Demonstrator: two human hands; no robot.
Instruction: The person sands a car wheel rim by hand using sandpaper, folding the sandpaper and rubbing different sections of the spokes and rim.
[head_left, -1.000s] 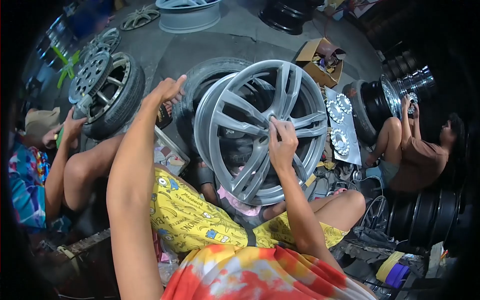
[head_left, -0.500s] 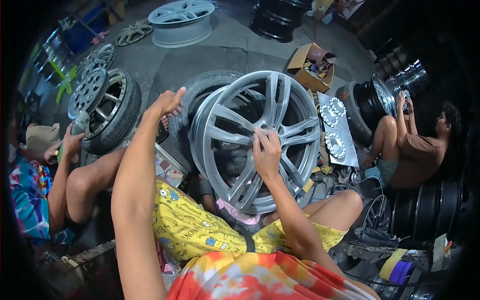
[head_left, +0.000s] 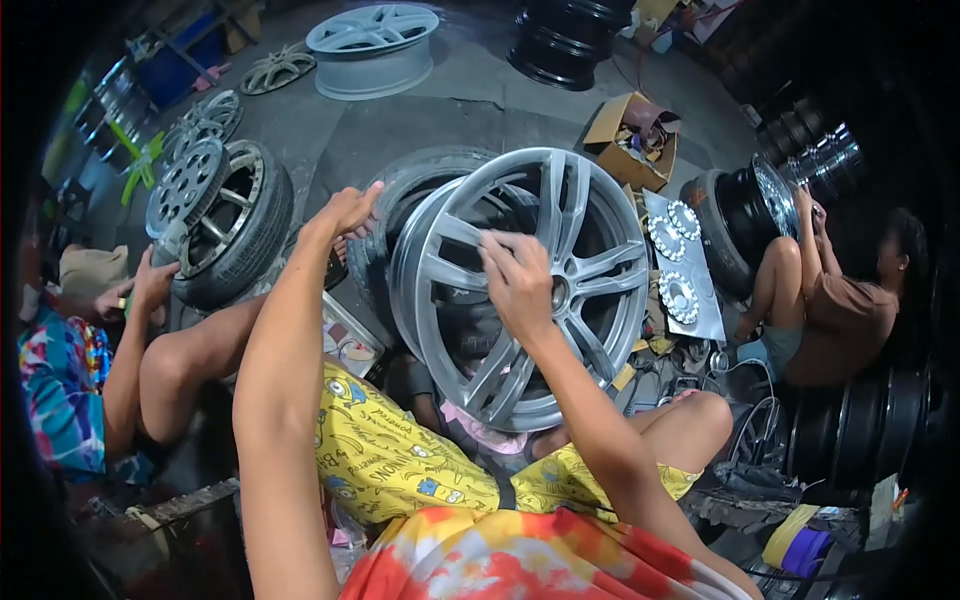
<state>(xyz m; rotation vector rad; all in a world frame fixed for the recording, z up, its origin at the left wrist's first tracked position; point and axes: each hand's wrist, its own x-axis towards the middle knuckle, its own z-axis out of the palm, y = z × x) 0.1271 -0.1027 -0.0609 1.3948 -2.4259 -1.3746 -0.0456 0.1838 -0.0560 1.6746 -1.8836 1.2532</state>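
The right grip is bent over the alloy wheel, its fingers bunched by the spokes left of the hub; whether they pinch something small or merely press, I cannot tell. The left grip reaches out past the wheel's left edge, in front of the left edge of the tyre; its palm side is hidden, so I cannot tell its state or whether it touches anything.

The wheel stands tilted between the person's legs, its back towards the tyre and its lower edge near a pink cloth. What bears it underneath is hidden. The likeliest trouble, I judge, is the wheel shifting: neither grip visibly clasps the rim, so a hard push near its edge could swing or roll it against a leg. Fingers could also slip off a spoke into the opening beside it and scrape their knuckles. Decorated rings lie on a sheet near the wheel's right edge; tipping that way, it might strike them.
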